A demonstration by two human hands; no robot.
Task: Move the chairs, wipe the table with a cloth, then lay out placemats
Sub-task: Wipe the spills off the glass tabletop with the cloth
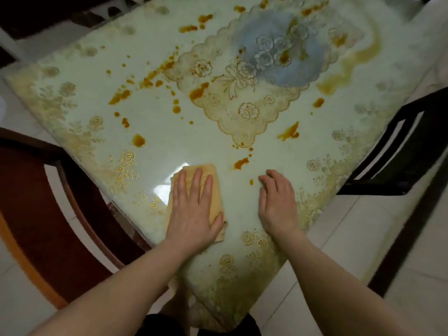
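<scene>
A table (155,57) with a pale floral covering under glass fills the view, one corner pointing toward me. Orange-brown spill stains (138,140) dot its surface, with a larger smear (349,66) at the far right. My left hand (192,212) presses flat, fingers straight, on a folded yellow cloth (208,170) near the table's near left edge. My right hand (278,202) rests on the bare tabletop beside it, fingers loosely bent, holding nothing. A small stain (241,163) lies just beyond and between the hands.
A dark chair (397,151) stands off the table's right edge. A reddish-brown wooden chair (48,214) sits at the left, close to the table edge. More dark furniture (48,10) shows at the far left. Pale floor tiles (363,226) surround the table.
</scene>
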